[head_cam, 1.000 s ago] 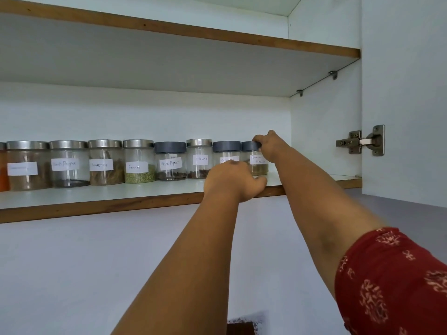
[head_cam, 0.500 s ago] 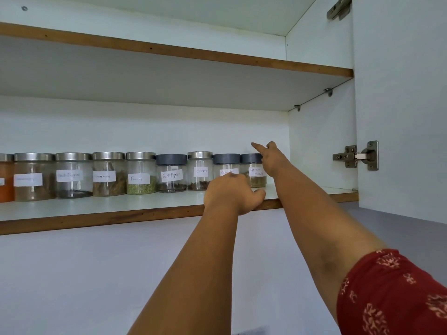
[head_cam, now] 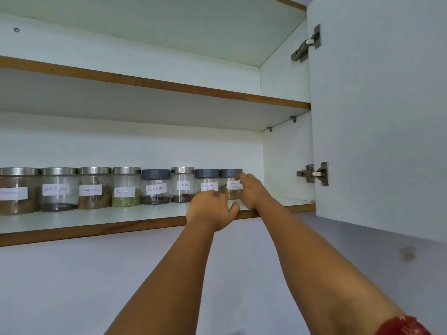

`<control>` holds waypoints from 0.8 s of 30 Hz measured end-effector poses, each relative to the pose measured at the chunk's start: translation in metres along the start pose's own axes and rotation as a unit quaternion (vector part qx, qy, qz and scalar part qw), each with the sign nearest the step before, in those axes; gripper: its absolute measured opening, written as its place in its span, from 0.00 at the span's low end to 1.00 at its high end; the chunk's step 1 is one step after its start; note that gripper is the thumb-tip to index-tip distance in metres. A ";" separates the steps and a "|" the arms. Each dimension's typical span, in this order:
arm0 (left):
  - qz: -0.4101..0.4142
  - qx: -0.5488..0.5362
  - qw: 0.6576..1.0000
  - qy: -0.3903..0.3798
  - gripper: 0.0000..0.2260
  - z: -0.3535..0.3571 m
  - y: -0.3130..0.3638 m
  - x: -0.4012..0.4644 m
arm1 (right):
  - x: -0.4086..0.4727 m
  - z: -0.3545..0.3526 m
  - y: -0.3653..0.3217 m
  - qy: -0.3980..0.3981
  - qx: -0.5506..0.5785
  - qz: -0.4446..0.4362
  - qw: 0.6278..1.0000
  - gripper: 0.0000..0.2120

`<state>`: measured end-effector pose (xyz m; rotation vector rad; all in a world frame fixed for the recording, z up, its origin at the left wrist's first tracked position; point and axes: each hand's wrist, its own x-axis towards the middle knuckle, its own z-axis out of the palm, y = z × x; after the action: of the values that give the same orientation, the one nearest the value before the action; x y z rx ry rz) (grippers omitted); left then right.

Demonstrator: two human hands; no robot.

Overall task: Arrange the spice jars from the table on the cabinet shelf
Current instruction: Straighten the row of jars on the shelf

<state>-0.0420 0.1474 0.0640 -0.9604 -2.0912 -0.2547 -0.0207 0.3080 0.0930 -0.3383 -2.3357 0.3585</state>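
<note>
Several labelled glass spice jars stand in a row on the lower cabinet shelf, some with steel lids, some with grey lids. The rightmost grey-lidded jar ends the row, next to a second grey-lidded jar. My right hand is against the right side of the end jar, fingertips touching its label and lid. My left hand rests on the shelf's front edge just below the second jar, thumb out to the right, and hides that jar's base. The fennel jar, black pepper jar and cloves jar stand untouched to the left.
The shelf continues bare to the right of the last jar up to the cabinet side wall. The open white door hangs at the right on steel hinges. An upper shelf runs above the jars.
My right hand let go of the end jar's lid, lifted its fingers, then dropped to the jar's side. The left hand stayed at the shelf edge. The view tilted upward.
</note>
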 end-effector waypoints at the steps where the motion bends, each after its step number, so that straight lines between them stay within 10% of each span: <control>1: 0.001 0.006 1.000 -0.007 0.25 -0.001 0.000 -0.002 | -0.007 -0.003 -0.001 -0.017 0.003 0.008 1.000 0.18; 7: 0.013 -0.015 0.996 -0.082 0.21 -0.014 0.001 -0.028 | -0.073 -0.004 -0.014 -0.040 -0.165 0.024 0.985 0.28; 14: 0.001 -0.047 0.986 -0.158 0.27 -0.043 0.005 -0.077 | -0.144 -0.011 -0.043 -0.043 -0.069 0.026 0.996 0.24; 19: -0.053 -0.209 0.974 0.071 0.21 -0.052 0.009 -0.121 | -0.196 -0.003 -0.061 0.088 -0.059 0.036 0.994 0.19; 24: -0.077 -0.268 0.955 0.095 0.22 -0.058 0.018 -0.157 | -0.244 -0.001 -0.073 0.132 -0.044 0.027 0.990 0.18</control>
<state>0.0662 0.0468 -0.0168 -1.0279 -1.9519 -0.9972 0.1397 0.1572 -0.0351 -0.4632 -2.0895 0.2209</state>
